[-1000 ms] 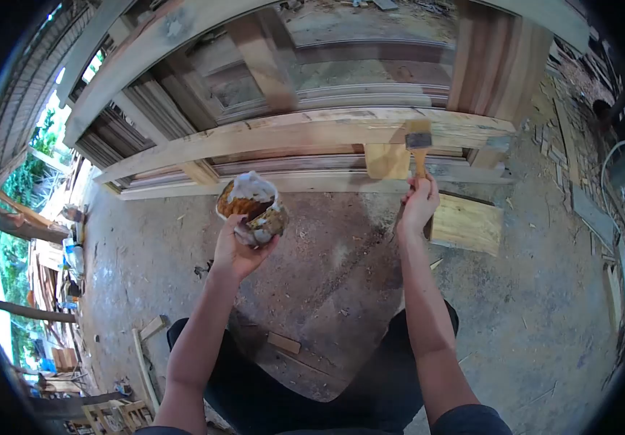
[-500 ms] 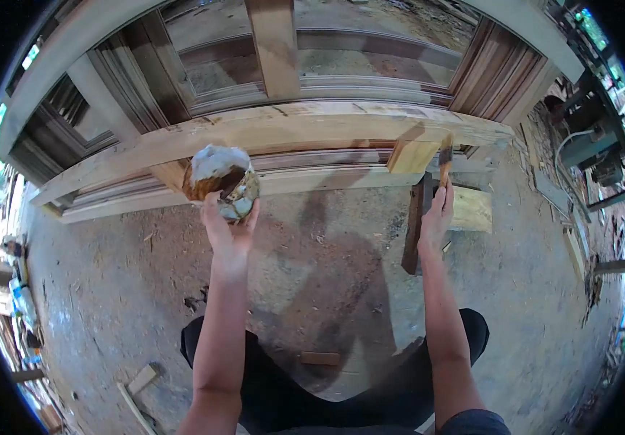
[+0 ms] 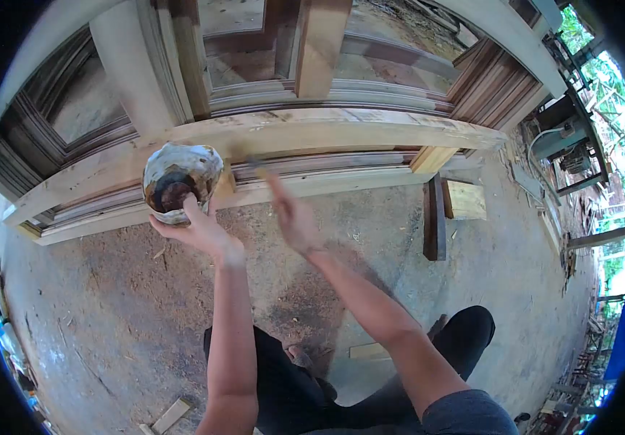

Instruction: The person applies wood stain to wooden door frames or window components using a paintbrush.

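Note:
My left hand (image 3: 202, 232) grips a paint-crusted container (image 3: 180, 158), its thumb over the rim. The container is whitish with brown stains and has a dark brown inside tilted toward me. To its right, my right hand (image 3: 296, 221) is smeared by motion, with its fingers closed around a paintbrush (image 3: 260, 171). That brush is blurred too, its tip pointing up and left toward the container. Just beyond both hands stands a wooden frame (image 3: 370, 130) with a pale front rail and glass panes behind. Dark marks run along the rail's top.
A dark wood block (image 3: 434, 225) and a pale wood block (image 3: 466, 200) lie on the dusty concrete floor (image 3: 124, 304) at the frame's right end. Wood scraps (image 3: 171, 417) lie at lower left. Machinery (image 3: 569, 141) stands at far right. My bent knees are below.
My right hand has swung left with the brush, from the rail's right end toward the container. The container now tips open toward me. My view has turned to the right.

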`<act>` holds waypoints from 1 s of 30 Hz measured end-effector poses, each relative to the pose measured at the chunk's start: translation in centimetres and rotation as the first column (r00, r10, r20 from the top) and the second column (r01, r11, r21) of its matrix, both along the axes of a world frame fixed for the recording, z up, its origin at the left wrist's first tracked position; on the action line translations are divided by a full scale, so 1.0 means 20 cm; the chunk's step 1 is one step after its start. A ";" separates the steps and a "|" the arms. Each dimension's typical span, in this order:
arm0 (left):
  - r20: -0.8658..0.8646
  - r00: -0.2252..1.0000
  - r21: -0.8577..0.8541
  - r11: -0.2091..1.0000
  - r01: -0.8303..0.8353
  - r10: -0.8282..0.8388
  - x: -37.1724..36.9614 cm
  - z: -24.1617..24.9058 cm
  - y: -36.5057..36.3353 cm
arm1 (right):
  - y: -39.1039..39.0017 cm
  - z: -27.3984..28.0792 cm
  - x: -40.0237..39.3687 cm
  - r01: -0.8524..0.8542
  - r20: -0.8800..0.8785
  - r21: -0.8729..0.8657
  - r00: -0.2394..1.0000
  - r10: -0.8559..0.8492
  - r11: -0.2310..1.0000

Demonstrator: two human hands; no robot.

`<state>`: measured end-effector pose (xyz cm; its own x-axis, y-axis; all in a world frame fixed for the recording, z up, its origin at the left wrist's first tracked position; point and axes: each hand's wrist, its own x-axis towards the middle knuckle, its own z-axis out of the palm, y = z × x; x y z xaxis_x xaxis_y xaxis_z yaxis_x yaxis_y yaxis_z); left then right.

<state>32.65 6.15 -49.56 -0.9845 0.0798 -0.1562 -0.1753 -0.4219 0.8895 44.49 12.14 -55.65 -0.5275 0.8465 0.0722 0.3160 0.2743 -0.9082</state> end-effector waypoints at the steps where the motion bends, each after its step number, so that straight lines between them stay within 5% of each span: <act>1: 0.007 1.000 0.021 1.000 -0.023 0.023 -0.04 -0.02 0.00 | -0.05 0.01 -0.08 -0.113 0.072 -0.152 0.990 0.125 0.982; 4: 0.073 0.997 0.085 0.996 -0.026 0.019 -0.07 -0.03 0.03 | 0.00 -0.15 -0.11 -0.071 -0.137 -0.215 0.990 0.042 0.974; 6: 0.125 0.992 0.140 0.990 -0.027 0.009 -0.05 -0.02 0.07 | 0.11 -0.04 0.09 0.208 -0.020 -0.166 0.977 -0.214 0.964; 12: 0.142 0.987 0.222 0.974 0.043 -0.076 -0.01 0.00 0.13 | 0.55 -0.11 0.80 0.623 -0.148 0.084 0.779 -0.609 0.777; 14: 0.145 0.987 0.225 0.974 0.040 -0.074 0.00 0.01 0.14 | 0.59 -0.05 0.81 0.773 0.025 0.073 0.631 -0.775 0.631; 18: 0.087 0.995 0.199 0.980 0.026 -0.044 -0.04 0.00 0.10 | 0.33 -0.18 0.33 0.565 -0.103 0.486 0.794 -0.599 0.667; 19: 0.038 0.999 0.162 0.987 0.017 -0.024 -0.08 -0.02 0.07 | 0.18 -0.13 0.20 0.486 -0.058 0.309 0.868 -0.494 0.818; 20: -0.014 1.000 0.126 0.992 0.008 -0.006 -0.10 -0.03 0.05 | 0.07 -0.21 0.11 0.413 -0.073 0.405 0.904 -0.421 0.816; 22: -0.021 1.000 0.109 0.994 -0.020 0.022 -0.12 -0.01 0.02 | -0.12 -0.25 -0.04 0.114 0.133 0.167 0.982 -0.137 0.979; 25: -0.050 0.996 0.109 0.992 -0.061 0.067 -0.16 0.00 -0.03 | -0.20 -0.12 -0.17 -0.097 0.176 0.072 0.981 0.083 0.993; 28: -0.018 0.995 0.134 0.986 -0.095 0.098 -0.12 0.05 -0.03 | -0.04 -0.15 -0.09 -0.110 0.142 0.047 0.984 0.102 0.993; 30: -0.021 0.991 0.143 0.981 -0.127 0.132 -0.12 0.05 -0.02 | 0.17 -0.17 0.09 0.057 -0.192 0.246 0.981 -0.009 0.968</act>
